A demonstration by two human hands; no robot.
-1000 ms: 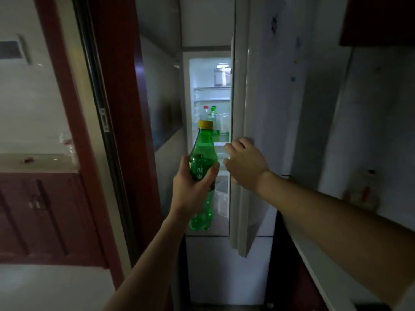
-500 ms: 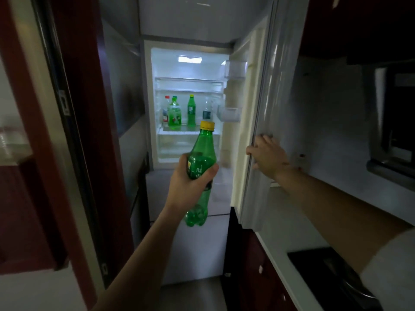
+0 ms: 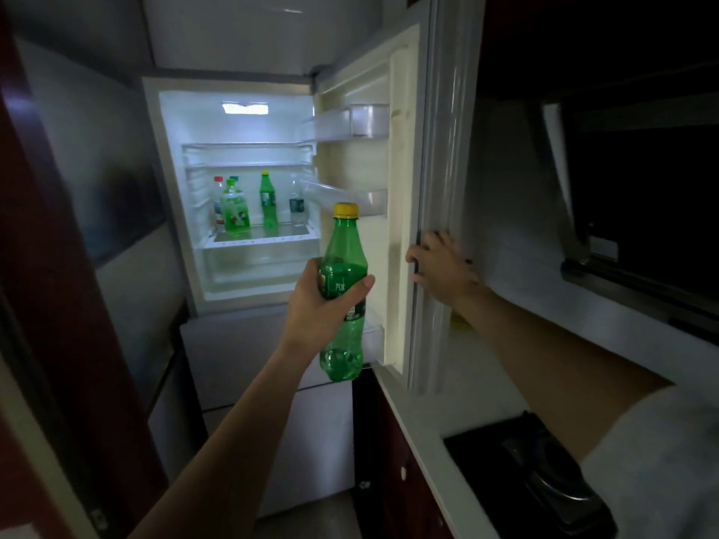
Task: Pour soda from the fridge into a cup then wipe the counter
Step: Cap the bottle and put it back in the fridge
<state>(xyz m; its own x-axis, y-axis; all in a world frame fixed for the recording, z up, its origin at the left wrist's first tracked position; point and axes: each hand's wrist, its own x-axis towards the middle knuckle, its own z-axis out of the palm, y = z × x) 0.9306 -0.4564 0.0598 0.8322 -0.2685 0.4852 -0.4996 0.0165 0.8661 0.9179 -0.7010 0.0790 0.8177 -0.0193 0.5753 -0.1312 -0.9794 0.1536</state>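
My left hand (image 3: pixel 325 305) grips a green soda bottle (image 3: pixel 344 250) with a yellow cap, upright, in front of the open fridge (image 3: pixel 171 188). Only a little liquid shows at the bottle's bottom. My right hand (image 3: pixel 441 268) holds the edge of the fridge door (image 3: pixel 439 149), fingers curled round its rim. The door stands wide open to the right. Inside, on a lit shelf, stand several bottles (image 3: pixel 235 210), among them another green one with a yellow cap (image 3: pixel 267 200). No cup is in view.
A white counter (image 3: pixel 517 367) runs along the right, with a black cooktop (image 3: pixel 544 472) set in it and a range hood (image 3: pixel 638 212) above. Dark red cabinets (image 3: pixel 393 461) sit below the counter. A dark red door frame (image 3: pixel 66 266) stands at the left.
The fridge door has swung from nearly shut to wide open under my right hand. The view has shifted right, and the fridge interior is in plain sight. The bottle stays upright in my left hand.
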